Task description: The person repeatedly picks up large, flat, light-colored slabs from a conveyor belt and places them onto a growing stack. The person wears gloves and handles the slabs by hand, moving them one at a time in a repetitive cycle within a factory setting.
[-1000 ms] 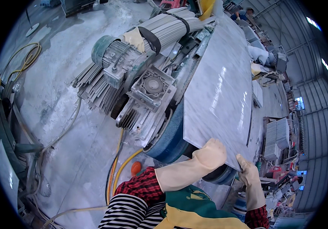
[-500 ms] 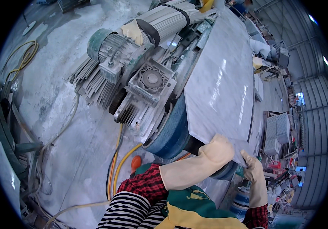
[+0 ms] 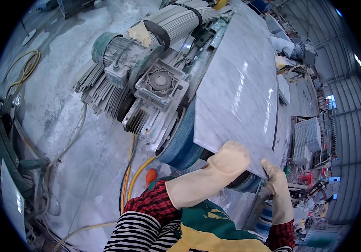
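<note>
A glossy grey-white marble slab [image 3: 235, 101] lies along a blue conveyor belt [image 3: 183, 143], its near end jutting past the belt's end roller. Both hands wear long cream rubber gloves. My left hand [image 3: 231, 158] is closed over the slab's near edge; its fingertips are mostly hidden. At the near right corner, my right hand [image 3: 274, 173] grips the slab, its thumb side along the edge and the other fingers out of sight. A faint line crosses the slab between the hands; whether it marks a second piece I cannot tell.
A dusty motor [image 3: 119, 54] and gearbox [image 3: 159, 82] sit left of the belt. Bundled grey strips [image 3: 174, 25] lie beyond. A yellow hose [image 3: 136, 176] and an orange object [image 3: 150, 176] are by my legs. Stacked slabs [image 3: 306, 140] stand at right.
The slab's near end has shifted slightly left and toward me relative to the belt, covering a little more of it. Both hands keep hold and move with it. The view has tilted slightly.
</note>
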